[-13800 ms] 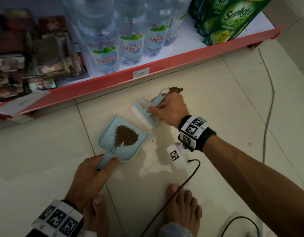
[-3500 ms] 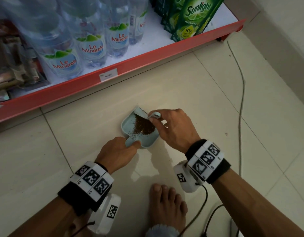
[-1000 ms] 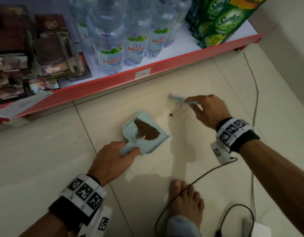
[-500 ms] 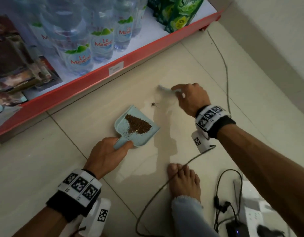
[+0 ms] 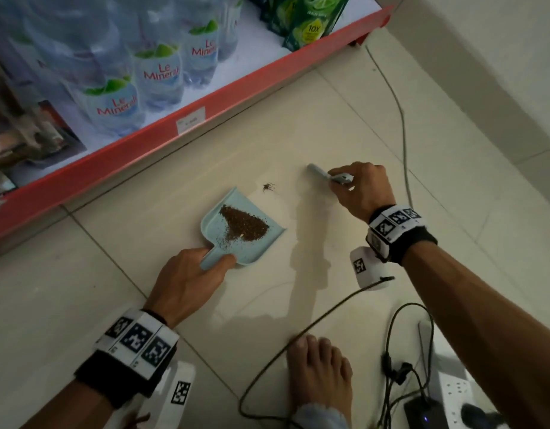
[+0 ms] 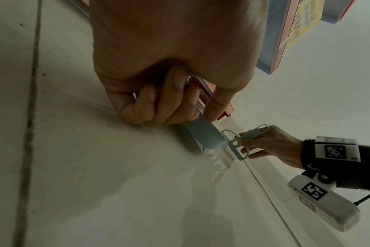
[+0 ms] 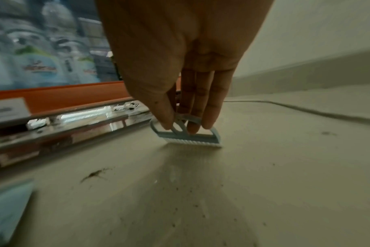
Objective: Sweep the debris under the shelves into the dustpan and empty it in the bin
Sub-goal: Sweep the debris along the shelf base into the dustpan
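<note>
Gripping the dustpan (image 5: 236, 233) handle at frame centre, the left hand (image 5: 187, 280) steadies it; the right hand (image 5: 360, 190) pinches the hand brush (image 7: 186, 133), bristles on the floor (image 5: 314, 119), right of loose debris (image 5: 268, 187).

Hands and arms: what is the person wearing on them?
Both forearms are bare, no sleeves. Each wrist has a black band topped with white tiles printed with black square codes. A white coded box hangs under each wrist; a dark cable runs from the right one.

Tiled floor (image 5: 143, 305), dustpan (image 5: 245, 243), debris speck (image 5: 268, 187), cable (image 5: 402, 125)
</note>
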A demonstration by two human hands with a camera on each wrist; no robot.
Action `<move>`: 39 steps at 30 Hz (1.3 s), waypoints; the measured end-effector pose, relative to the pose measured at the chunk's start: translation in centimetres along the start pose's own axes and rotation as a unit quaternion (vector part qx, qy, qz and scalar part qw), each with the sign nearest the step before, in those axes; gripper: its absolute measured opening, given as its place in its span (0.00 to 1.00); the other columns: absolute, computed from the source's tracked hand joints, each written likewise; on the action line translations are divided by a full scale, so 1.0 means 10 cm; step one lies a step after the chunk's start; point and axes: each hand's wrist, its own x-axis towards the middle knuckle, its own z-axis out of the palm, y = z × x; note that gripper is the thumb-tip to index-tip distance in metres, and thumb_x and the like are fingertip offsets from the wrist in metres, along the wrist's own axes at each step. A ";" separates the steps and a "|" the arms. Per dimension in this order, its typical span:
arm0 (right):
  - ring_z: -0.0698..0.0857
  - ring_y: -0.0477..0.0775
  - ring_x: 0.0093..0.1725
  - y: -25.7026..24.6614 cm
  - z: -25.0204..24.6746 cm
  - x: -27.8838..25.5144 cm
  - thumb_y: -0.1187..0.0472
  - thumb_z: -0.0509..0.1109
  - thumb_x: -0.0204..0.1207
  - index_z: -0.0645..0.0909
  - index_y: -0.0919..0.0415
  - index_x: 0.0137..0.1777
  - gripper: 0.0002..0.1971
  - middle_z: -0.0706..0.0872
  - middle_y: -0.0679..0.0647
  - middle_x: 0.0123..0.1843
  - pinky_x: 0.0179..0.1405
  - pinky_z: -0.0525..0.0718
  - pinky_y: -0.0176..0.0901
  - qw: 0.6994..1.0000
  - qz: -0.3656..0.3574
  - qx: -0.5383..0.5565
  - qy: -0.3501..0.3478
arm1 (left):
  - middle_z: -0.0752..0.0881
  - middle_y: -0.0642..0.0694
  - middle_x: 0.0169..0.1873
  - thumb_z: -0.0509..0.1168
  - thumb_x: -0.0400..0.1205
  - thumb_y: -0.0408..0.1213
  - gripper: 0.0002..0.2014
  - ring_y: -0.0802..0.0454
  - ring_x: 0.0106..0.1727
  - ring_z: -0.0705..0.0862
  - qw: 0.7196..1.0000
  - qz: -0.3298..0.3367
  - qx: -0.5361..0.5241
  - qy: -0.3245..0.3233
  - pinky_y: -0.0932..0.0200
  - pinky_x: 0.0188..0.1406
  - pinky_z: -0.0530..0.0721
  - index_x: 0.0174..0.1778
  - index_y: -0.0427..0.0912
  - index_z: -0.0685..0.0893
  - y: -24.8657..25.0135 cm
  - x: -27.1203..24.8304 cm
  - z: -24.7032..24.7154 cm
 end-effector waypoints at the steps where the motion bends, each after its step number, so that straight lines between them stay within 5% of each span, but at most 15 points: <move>1: 0.86 0.65 0.44 0.05 0.03 0.01 0.55 0.69 0.78 0.90 0.59 0.53 0.12 0.90 0.59 0.46 0.43 0.86 0.52 1.000 0.015 0.007 0.019 | 0.91 0.49 0.32 0.64 0.74 0.62 0.24 0.49 0.38 0.88 1.000 -0.004 -0.001 0.002 0.53 0.42 0.85 0.37 0.43 0.89 0.00 -0.01 0.01; 3: 0.79 0.65 0.29 0.14 0.03 -0.02 0.53 0.68 0.77 0.83 0.65 0.38 0.15 0.83 0.59 0.33 0.28 0.79 0.48 0.990 0.062 -0.007 0.129 | 0.91 0.49 0.33 0.63 0.75 0.62 0.24 0.48 0.39 0.88 1.000 -0.006 0.004 0.010 0.50 0.45 0.86 0.38 0.43 0.89 0.00 -0.05 0.03; 5: 0.68 0.57 0.20 0.24 0.04 -0.18 0.52 0.67 0.78 0.77 0.63 0.29 0.19 0.74 0.56 0.25 0.26 0.68 0.40 0.972 0.104 -0.051 0.204 | 0.91 0.48 0.34 0.63 0.75 0.62 0.25 0.47 0.40 0.89 1.000 -0.008 0.008 0.020 0.48 0.46 0.86 0.39 0.42 0.89 0.02 -0.07 0.05; 7: 0.72 0.60 0.20 0.24 0.13 -0.41 0.53 0.67 0.77 0.80 0.63 0.28 0.19 0.78 0.60 0.24 0.27 0.68 0.40 0.977 0.127 -0.049 0.165 | 0.92 0.47 0.36 0.61 0.71 0.65 0.28 0.45 0.42 0.89 1.000 -0.013 0.003 0.024 0.45 0.48 0.87 0.42 0.41 0.89 0.04 -0.11 0.06; 10: 0.84 0.71 0.33 -0.07 0.40 -0.65 0.58 0.71 0.74 0.89 0.66 0.38 0.11 0.87 0.68 0.34 0.32 0.76 0.48 0.993 0.074 0.002 0.094 | 0.92 0.46 0.37 0.58 0.68 0.69 0.34 0.45 0.42 0.89 0.999 -0.019 -0.005 0.028 0.44 0.48 0.88 0.44 0.41 0.89 0.09 -0.20 0.06; 15: 0.73 0.58 0.26 -0.74 0.56 -0.57 0.59 0.72 0.73 0.82 0.63 0.31 0.11 0.78 0.56 0.29 0.26 0.62 0.38 0.991 -0.017 0.102 0.088 | 0.93 0.46 0.42 0.59 0.68 0.70 0.35 0.47 0.45 0.90 0.999 -0.022 0.008 0.039 0.41 0.52 0.87 0.48 0.40 0.90 0.14 -0.28 0.02; 20: 0.80 0.65 0.27 -0.18 0.20 -0.44 0.56 0.76 0.67 0.80 0.63 0.27 0.14 0.83 0.62 0.26 0.28 0.67 0.41 0.984 0.027 0.055 0.166 | 0.93 0.44 0.43 0.58 0.67 0.71 0.37 0.46 0.46 0.90 0.998 -0.021 0.006 0.058 0.42 0.51 0.87 0.49 0.39 0.89 0.14 -0.28 -0.04; 23: 0.82 0.66 0.27 0.28 0.10 -0.61 0.57 0.74 0.68 0.73 0.56 0.26 0.14 0.74 0.54 0.22 0.29 0.65 0.40 0.980 0.115 0.016 0.164 | 0.92 0.43 0.43 0.58 0.67 0.71 0.37 0.45 0.47 0.89 0.998 -0.021 -0.001 0.064 0.42 0.52 0.87 0.49 0.39 0.88 0.11 -0.29 -0.02; 25: 0.84 0.70 0.30 0.33 0.19 -0.76 0.59 0.74 0.69 0.77 0.59 0.27 0.12 0.77 0.58 0.22 0.30 0.64 0.41 0.979 0.144 0.017 0.144 | 0.92 0.43 0.40 0.58 0.68 0.71 0.37 0.44 0.44 0.89 0.998 -0.021 0.006 0.060 0.43 0.48 0.86 0.48 0.39 0.88 0.10 -0.30 0.00; 28: 0.84 0.70 0.32 -0.02 0.43 -0.86 0.61 0.74 0.69 0.83 0.64 0.30 0.09 0.86 0.65 0.29 0.32 0.64 0.41 0.990 0.083 0.062 0.098 | 0.90 0.41 0.37 0.58 0.68 0.72 0.36 0.43 0.40 0.88 0.998 -0.018 0.012 0.052 0.43 0.45 0.86 0.47 0.39 0.88 0.07 -0.30 0.02; 32: 0.77 0.58 0.25 -0.47 0.46 -0.76 0.62 0.72 0.71 0.79 0.61 0.29 0.10 0.82 0.54 0.25 0.26 0.67 0.35 0.984 -0.001 0.157 0.083 | 0.92 0.43 0.41 0.59 0.68 0.72 0.35 0.45 0.44 0.89 0.998 -0.018 0.019 0.059 0.43 0.48 0.86 0.47 0.41 0.88 -0.02 -0.30 0.00; 36: 0.88 0.55 0.32 -0.21 0.05 -0.54 0.61 0.77 0.72 0.89 0.60 0.39 0.04 0.90 0.55 0.33 0.36 0.84 0.43 0.979 -0.040 0.184 0.076 | 0.92 0.42 0.43 0.60 0.69 0.72 0.35 0.44 0.45 0.89 0.997 -0.017 0.007 0.082 0.43 0.49 0.87 0.47 0.40 0.88 -0.10 -0.35 -0.08; 39: 0.91 0.46 0.41 0.17 -0.26 -0.39 0.59 0.80 0.73 0.92 0.56 0.45 0.03 0.93 0.48 0.42 0.42 0.86 0.35 0.978 -0.112 0.172 -0.035 | 0.88 0.47 0.30 0.60 0.70 0.71 0.32 0.47 0.35 0.86 0.995 -0.026 -0.003 0.099 0.48 0.38 0.84 0.39 0.41 0.86 -0.15 -0.42 -0.13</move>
